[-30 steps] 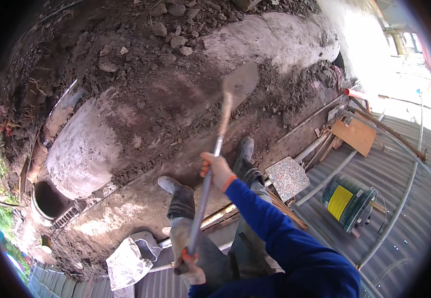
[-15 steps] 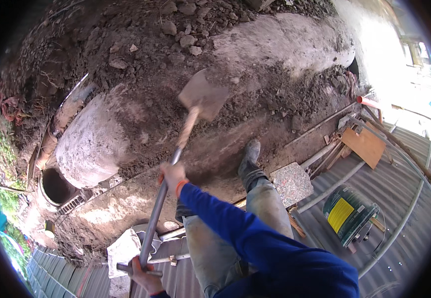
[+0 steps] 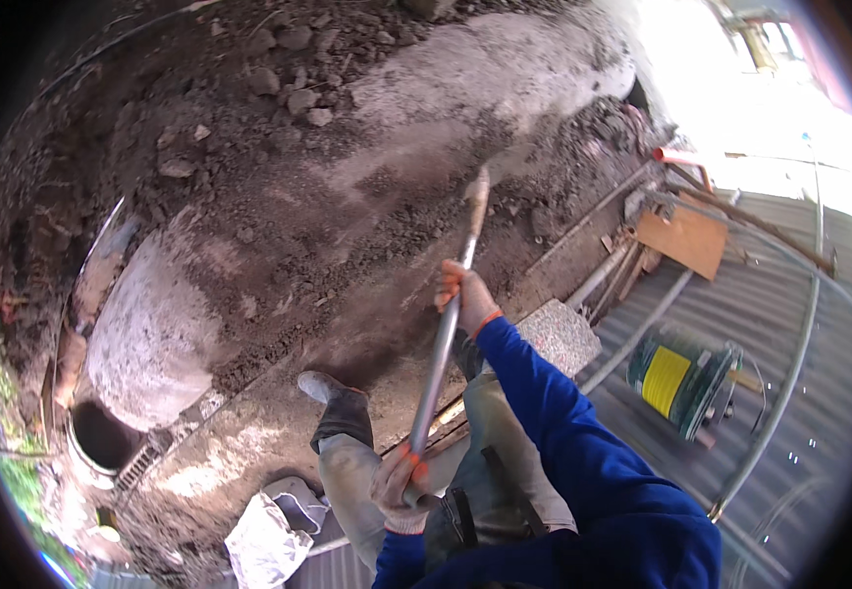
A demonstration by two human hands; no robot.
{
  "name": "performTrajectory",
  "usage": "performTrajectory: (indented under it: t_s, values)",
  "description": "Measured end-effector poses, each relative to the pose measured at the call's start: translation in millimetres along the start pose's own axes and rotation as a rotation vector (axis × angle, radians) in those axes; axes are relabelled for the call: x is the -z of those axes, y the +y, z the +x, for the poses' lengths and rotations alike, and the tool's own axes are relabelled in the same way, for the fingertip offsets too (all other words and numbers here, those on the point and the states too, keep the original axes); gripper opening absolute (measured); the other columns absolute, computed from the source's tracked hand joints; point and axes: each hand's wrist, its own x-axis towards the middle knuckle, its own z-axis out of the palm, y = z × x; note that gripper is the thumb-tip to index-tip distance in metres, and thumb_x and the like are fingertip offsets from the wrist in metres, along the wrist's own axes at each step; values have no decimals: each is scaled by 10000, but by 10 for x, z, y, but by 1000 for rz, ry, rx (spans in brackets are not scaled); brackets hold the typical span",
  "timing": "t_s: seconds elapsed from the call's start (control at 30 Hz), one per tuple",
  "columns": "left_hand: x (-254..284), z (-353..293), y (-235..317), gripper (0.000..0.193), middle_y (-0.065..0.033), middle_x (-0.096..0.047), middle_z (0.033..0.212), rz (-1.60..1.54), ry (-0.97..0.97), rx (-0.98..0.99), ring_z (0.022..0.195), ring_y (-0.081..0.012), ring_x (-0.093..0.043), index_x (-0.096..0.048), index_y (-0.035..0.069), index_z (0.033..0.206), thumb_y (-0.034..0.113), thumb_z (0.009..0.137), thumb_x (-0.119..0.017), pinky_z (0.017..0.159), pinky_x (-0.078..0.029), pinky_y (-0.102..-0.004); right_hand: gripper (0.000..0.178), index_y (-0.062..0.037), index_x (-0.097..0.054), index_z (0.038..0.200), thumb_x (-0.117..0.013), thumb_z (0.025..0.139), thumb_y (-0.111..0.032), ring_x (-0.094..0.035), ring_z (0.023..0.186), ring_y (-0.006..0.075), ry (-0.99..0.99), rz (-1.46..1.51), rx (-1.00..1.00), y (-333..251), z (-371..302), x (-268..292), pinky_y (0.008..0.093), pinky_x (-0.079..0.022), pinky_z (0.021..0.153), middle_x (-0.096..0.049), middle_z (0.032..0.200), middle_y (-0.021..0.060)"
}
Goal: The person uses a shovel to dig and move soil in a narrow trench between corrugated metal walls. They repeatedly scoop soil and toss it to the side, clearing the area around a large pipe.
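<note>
Both my hands hold a long shovel point(image 3: 436, 378) slanting up and to the right over the dirt. My right hand point(image 3: 465, 296), in a pale glove with orange fingers, is wrapped round the middle of its grey shaft. Lower down, my left hand point(image 3: 402, 488) closes round the handle end near my thigh, hiding the grip. The shovel's far end is worn and brownish; its blade is blurred and seems turned nearly edge-on, by the loose soil point(image 3: 568, 147). I cannot tell whether it touches the soil or carries any.
Large pale rounded concrete forms lie in the soil, one left point(image 3: 151, 329), one at the back point(image 3: 505, 69). An open round pipe mouth point(image 3: 102, 439) gapes at left. A white sack point(image 3: 267, 540), speckled slab point(image 3: 557, 337), wooden board point(image 3: 683, 239) and dark green drum point(image 3: 676, 385) lie around my legs.
The shovel has swung right, and its blade has turned from broad face to edge-on. Both hands have moved right with it. My left boot has come into view on the dirt.
</note>
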Motion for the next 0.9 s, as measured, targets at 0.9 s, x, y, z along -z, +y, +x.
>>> performTrajectory:
  t_s: [0.9]
  values:
    - [846, 157, -1059, 211, -2, -568, 851, 80, 187, 986, 567, -81, -461, -647, 126, 972, 337, 967, -646, 515, -366, -257, 110, 44, -614, 821, -621, 870, -54, -642, 547, 313, 382, -314, -177, 1618, 879, 287, 481, -568, 489, -605, 676, 156]
